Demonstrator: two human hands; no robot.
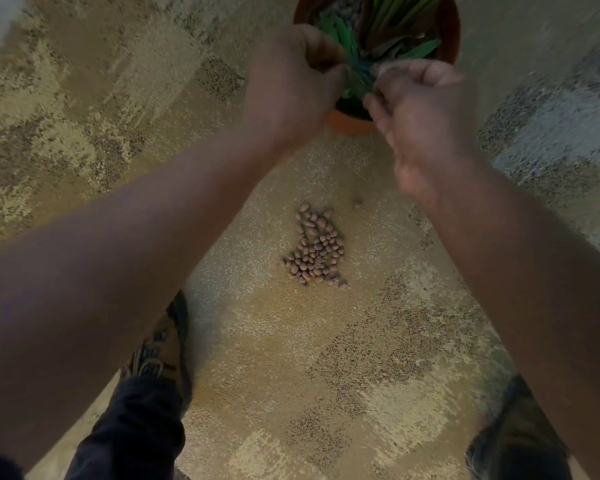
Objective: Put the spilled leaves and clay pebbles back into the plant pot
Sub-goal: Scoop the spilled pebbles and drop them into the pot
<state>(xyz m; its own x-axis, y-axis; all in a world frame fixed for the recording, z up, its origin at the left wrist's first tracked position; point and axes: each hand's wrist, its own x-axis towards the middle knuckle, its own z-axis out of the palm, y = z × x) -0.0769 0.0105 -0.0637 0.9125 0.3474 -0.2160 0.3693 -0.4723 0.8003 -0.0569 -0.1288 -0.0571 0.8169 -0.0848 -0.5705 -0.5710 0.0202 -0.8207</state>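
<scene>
Pebbles (315, 247) lie in a loose heap on the carpet (84, 133), between the person's two forearms and just ahead of a laced shoe (160, 348). Farther off, the left hand (291, 84) and right hand (423, 112) both curl their fingers around green leaves (355, 69) over the near rim of the orange pot (449, 32).

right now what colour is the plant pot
Terracotta orange, as the head view shows on the plant pot rim.
</scene>
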